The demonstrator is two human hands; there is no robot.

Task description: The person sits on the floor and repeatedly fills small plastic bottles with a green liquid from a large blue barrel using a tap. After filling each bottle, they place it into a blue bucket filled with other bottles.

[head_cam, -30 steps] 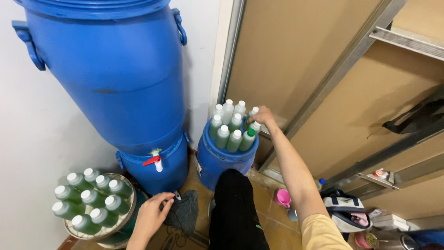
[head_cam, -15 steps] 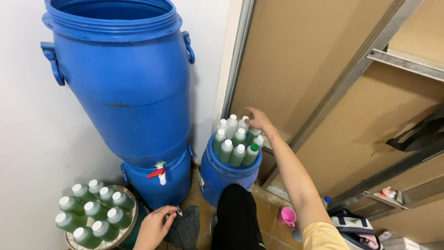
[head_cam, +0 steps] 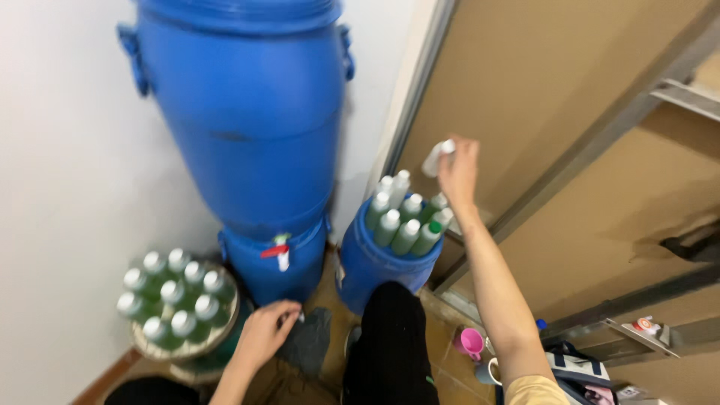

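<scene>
A small plastic bottle with a white cap (head_cam: 436, 158) is held up in the right hand (head_cam: 459, 171), above the small blue plastic drum (head_cam: 382, 264) and well clear of the other bottles. The bottle is seen at the left side of the hand, at the level of the fingertips; its capped end is pointed up and to the right, and its body is tilted down to the left. The fingers are closed around the upper part of the bottle, but the picture is blurred there, so the exact fingers in contact cannot be told. Below the hand, a group of green bottles with white caps (head_cam: 406, 217) is stood upright on top of the small drum, packed tightly together; one of them is fitted with a green cap. The left hand (head_cam: 268, 331) is lowered near the floor, with its fingers curled loosely over a dark grey cloth (head_cam: 307, 343); whether something is gripped inside cannot be told. Just above this hand, a red and white tap (head_cam: 276, 252) is mounted on the lower part of the large blue plastic barrel (head_cam: 244, 112). To the left, more green bottles with white caps (head_cam: 172, 295) are placed upright on a round tray (head_cam: 222, 324). A pink cup (head_cam: 472, 343) is seen on the floor at the right.
</scene>
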